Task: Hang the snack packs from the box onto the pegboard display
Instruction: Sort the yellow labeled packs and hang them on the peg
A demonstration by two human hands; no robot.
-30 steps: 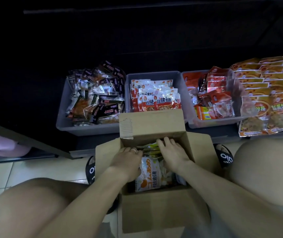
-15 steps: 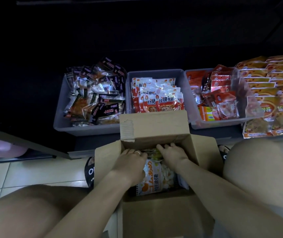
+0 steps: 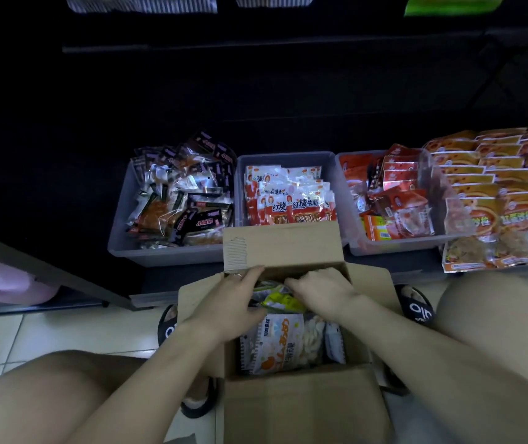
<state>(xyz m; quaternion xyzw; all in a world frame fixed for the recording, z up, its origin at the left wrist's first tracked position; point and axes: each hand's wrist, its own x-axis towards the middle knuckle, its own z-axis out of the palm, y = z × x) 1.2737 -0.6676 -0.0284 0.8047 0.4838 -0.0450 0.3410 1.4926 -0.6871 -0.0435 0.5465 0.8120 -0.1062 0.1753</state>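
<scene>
Both hands inside open cardboard box (image 3: 288,248): left hand (image 3: 230,302) and right hand (image 3: 323,291) grip green-yellow snack packs (image 3: 280,298).

"红烧牛肉" on red-and-white packs (image 3: 301,208) in the middle bin, "小面筋" on a black pack (image 3: 204,222) – left bin, "OIO" on a black slipper (image 3: 420,310)

Both forearms reach forward and down between bare knees, wrists close together. The left hand (image 3: 229,301) lies palm down, a ring on one finger, thumb tucked toward the palm. The right hand (image 3: 320,291) lies knuckles up, its fingers (image 3: 294,282) curled, apparently pinching something beneath them.
</scene>
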